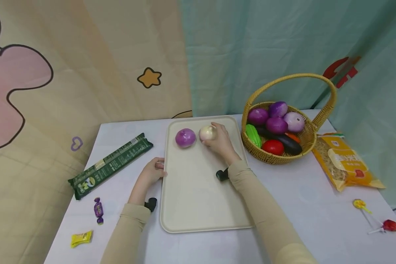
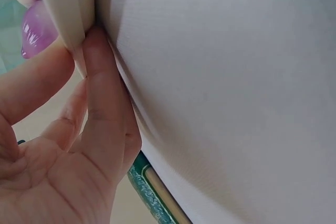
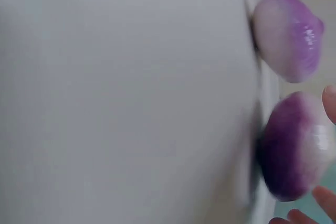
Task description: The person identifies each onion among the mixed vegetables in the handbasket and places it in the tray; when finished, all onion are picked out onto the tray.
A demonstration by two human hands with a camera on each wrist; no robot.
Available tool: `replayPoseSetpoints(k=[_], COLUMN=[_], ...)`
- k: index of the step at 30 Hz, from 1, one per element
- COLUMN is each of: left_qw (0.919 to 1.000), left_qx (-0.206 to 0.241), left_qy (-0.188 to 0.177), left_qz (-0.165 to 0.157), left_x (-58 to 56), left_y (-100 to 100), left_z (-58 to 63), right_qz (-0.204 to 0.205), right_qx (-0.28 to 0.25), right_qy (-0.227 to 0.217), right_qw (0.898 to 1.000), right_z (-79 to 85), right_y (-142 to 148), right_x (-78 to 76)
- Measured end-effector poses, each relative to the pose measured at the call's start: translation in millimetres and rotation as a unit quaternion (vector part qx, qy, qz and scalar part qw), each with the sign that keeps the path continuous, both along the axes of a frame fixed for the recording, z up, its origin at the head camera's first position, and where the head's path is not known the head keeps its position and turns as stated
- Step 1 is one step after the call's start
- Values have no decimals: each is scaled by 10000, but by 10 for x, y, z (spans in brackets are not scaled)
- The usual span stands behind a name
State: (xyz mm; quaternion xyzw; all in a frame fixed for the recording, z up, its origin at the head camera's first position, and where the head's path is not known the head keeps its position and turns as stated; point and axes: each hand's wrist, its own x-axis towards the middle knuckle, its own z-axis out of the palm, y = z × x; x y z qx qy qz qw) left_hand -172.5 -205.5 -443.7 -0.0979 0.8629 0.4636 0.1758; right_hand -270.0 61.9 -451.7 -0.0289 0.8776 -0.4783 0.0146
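A cream tray (image 1: 198,190) lies on the table. My left hand (image 1: 151,171) grips its left rim, thumb above and fingers under the edge in the left wrist view. Two glossy toy onions sit near the tray's far end. The left one is a purple onion (image 1: 185,138). Beside it, the other is a pale-topped onion (image 1: 206,133), which shows a dark purple lower half (image 3: 286,150) in the right wrist view. My right hand (image 1: 222,142) has thumb and fingertips around this onion, pinching it from the right.
A wicker basket (image 1: 274,158) with a tall handle holds toy vegetables at the back right. Beyond it lies an orange grain bag (image 1: 346,161), with two lollipops (image 1: 390,225) nearer. On the left are a long green packet (image 1: 112,165), a purple candy (image 1: 98,211) and a yellow candy (image 1: 81,238).
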Motion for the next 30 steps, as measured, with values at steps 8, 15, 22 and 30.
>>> replayPoseSetpoints(k=[8,15,22,30], left_qw=[9999,9999,9999,9998], left_qx=[-112,-127,-82,-157], left_qy=[73,57,51,86], left_qz=[-30,-74,-77,-99], left_x=[31,26,10,-3], left_y=[-59,-70,-52,-37], left_z=[-26,-6,-7,-39], right_qz=[-15,-647,-1985,-2474], right_qx=[-244,-598,-334,-257], right_qy=[544,1607,1500,921], right_qw=[9982,9831,9680,9642], right_z=[423,739,758,541], right_y=[204,874,1525,1818], right_x=[290,628,631,526])
